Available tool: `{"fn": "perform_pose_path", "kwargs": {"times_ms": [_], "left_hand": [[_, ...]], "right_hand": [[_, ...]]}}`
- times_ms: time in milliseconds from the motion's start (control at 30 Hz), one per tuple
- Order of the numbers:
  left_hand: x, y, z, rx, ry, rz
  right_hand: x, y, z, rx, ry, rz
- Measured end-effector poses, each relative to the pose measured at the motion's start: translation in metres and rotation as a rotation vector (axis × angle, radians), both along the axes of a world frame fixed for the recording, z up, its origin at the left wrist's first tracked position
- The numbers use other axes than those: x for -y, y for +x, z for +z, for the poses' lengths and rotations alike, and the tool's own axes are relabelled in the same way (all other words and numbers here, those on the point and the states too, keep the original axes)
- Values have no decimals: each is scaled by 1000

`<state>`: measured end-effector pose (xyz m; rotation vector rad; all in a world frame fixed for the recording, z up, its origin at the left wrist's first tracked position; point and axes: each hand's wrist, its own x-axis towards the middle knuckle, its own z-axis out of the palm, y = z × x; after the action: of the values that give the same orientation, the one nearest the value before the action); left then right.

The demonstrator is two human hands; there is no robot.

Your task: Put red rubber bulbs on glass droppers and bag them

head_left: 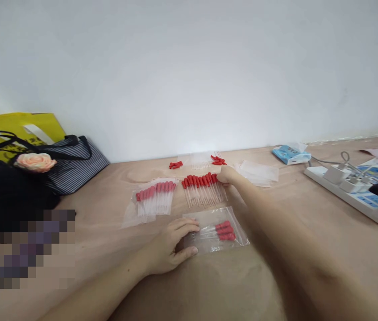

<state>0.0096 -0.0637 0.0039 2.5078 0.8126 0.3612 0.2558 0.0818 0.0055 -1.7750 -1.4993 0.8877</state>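
Observation:
My left hand (pixel 172 244) lies on the left edge of a clear zip bag (pixel 202 240), its thumb and fingers spread. Inside that bag are several droppers with red bulbs (pixel 225 231). Reaching forward, my right hand (pixel 226 175) has its fingers closed around the red bulb of a dropper at the right end of a row of droppers (pixel 198 180). The fingertips are partly hidden. The row lies side by side, red bulbs away from me and clear tubes toward me. To its left are filled bags of droppers (pixel 157 196), overlapping each other.
By the wall lie loose red bulbs (pixel 176 165), more red bulbs (pixel 218 160) and clear tubes (pixel 201 161). Flat clear bags (pixel 259 173) are at right. Beyond are a blue tissue pack (pixel 289 154) and a power strip (pixel 349 191). A striped bag (pixel 75 165) stands left.

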Motion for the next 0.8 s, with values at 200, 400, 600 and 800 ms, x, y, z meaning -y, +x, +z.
{"fn": "perform_pose_path", "kwargs": {"times_ms": [200, 400, 600, 800], "left_hand": [[1, 1, 1, 2, -1, 9], [2, 2, 3, 22, -10, 17], [1, 2, 2, 16, -17, 17], [2, 1, 2, -12, -23, 31]], "right_hand": [[51, 35, 15, -216, -27, 29], [108, 51, -8, -629, 80, -143], [122, 40, -23, -703, 233, -266], [133, 27, -33, -789, 252, -324]]}}
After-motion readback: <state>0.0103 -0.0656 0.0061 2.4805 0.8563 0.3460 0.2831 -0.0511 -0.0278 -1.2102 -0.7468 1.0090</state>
